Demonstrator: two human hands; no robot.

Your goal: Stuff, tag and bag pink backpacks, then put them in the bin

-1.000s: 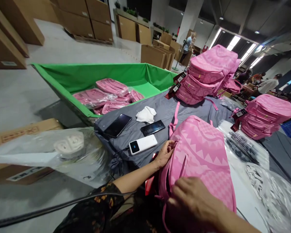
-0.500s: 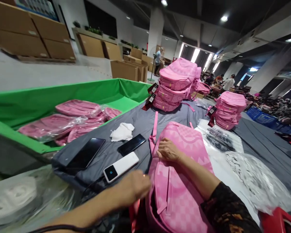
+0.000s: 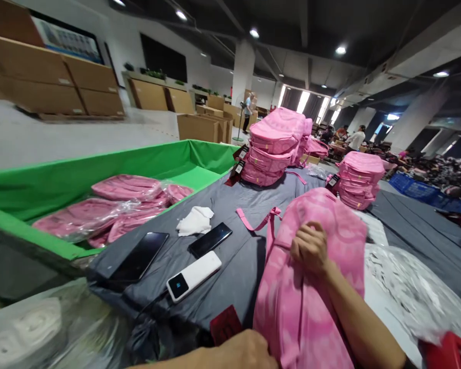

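A pink patterned backpack [image 3: 292,318] leans in front of me at the right, its top raised off the grey cloth and a strap trailing to the left. My right hand [image 3: 310,246] is closed on the front of the backpack, near its upper pocket edge. Low in the picture, my left hand [image 3: 246,351] is curled against the backpack's lower left side; its fingertips are hidden, and I cannot make out what they hold. Just above that hand lies a dark red tag [image 3: 226,325].
Left on the grey-covered table [image 3: 238,266] are a white power bank [image 3: 194,277], two dark phones [image 3: 210,240] and a white cloth [image 3: 195,221]. Stacked pink backpacks [image 3: 274,146] stand behind. A green-lined bin [image 3: 149,154] holds bagged pink items. Clear plastic [image 3: 411,287] lies right.
The backpack has shifted right and its top has tilted up, with my right hand moving along on it. My left hand has dropped lower and to the right. The red tag shows more.
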